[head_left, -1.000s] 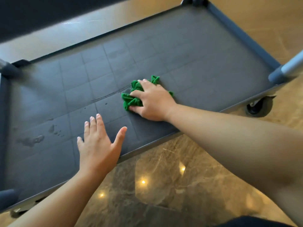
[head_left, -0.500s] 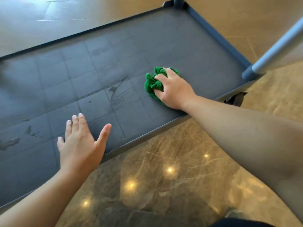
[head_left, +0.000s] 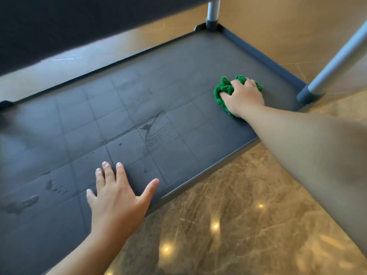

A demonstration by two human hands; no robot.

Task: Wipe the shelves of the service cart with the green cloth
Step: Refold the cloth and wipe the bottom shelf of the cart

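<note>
At the far left of the dark grey shelf [head_left: 188,80], the lowest level of the service cart, a few wet patches [head_left: 21,204] lie on the grid-patterned surface. Just right of them the left hand [head_left: 117,199] is stretched out palm down over the shelf's front part, fingers straight and spread, thumb pointing towards the front rim; whether the palm actually presses on the surface cannot be told. It holds nothing.

Further in, near the middle of the shelf, a damp smear [head_left: 151,126] runs diagonally with thin curved streaks fanning below it.

Towards the right end the green cloth [head_left: 224,90] sits bunched up on the shelf, well apart from the left hand. The right hand [head_left: 244,98] lies on top of it, fingers curled into the folds and gripping it against the surface, with the forearm reaching in over the front rim.

A light grey post [head_left: 213,10] rises from the far right corner, another post [head_left: 333,62] from the near right corner. The dark edge of an upper shelf [head_left: 79,20] crosses the top left. Glossy brown marble floor [head_left: 228,225] shows below the rim.
</note>
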